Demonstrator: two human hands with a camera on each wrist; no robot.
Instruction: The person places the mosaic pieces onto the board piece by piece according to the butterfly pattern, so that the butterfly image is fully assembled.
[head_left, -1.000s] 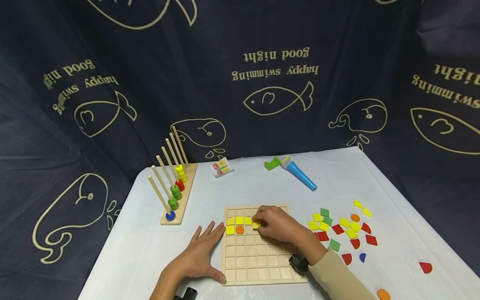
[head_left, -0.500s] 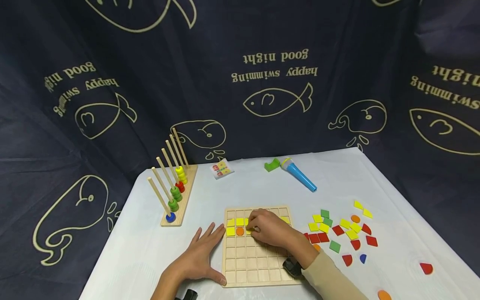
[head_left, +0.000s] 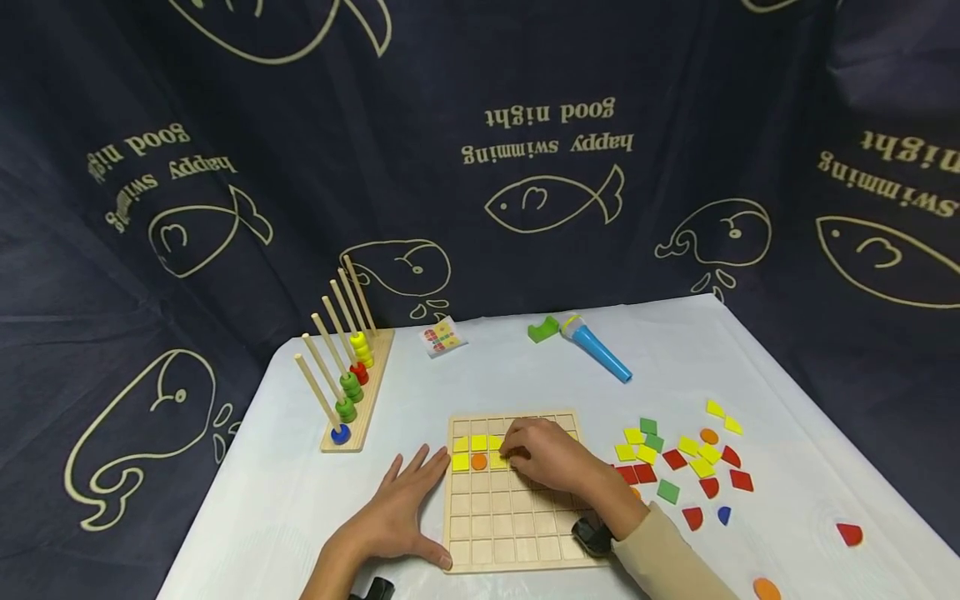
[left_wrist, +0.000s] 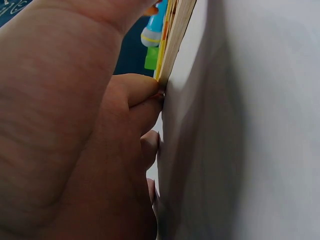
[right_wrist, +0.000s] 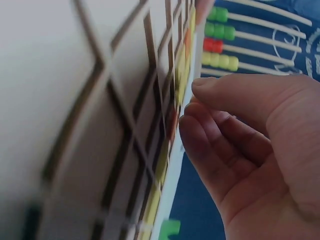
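Observation:
A gridded wooden board (head_left: 482, 527) lies on the white table. Yellow square tiles and an orange disc (head_left: 478, 461) fill some cells near its upper left. My left hand (head_left: 401, 517) lies spread at the board's left side, thumb at the lower corner and fingertips at the upper edge. Over the upper middle of the board is my right hand (head_left: 547, 454), its fingers loosely bent, next to a yellow square tile (head_left: 498, 460) seated in a cell. In the right wrist view, no piece shows between its thumb (right_wrist: 220, 92) and fingers. The cells under this hand are hidden.
Loose tiles in several colours, among them a green square (head_left: 668, 491), lie right of the board. A wooden peg rack (head_left: 367, 417) with coloured beads stands at the left. Farther back are a pattern card (head_left: 442, 336), a green block (head_left: 543, 329) and a blue toy microphone (head_left: 600, 350).
My right hand has moved left and down with a yellow tile, set it beside the orange disc, then let go and shifted slightly right. The left hand has stayed in place.

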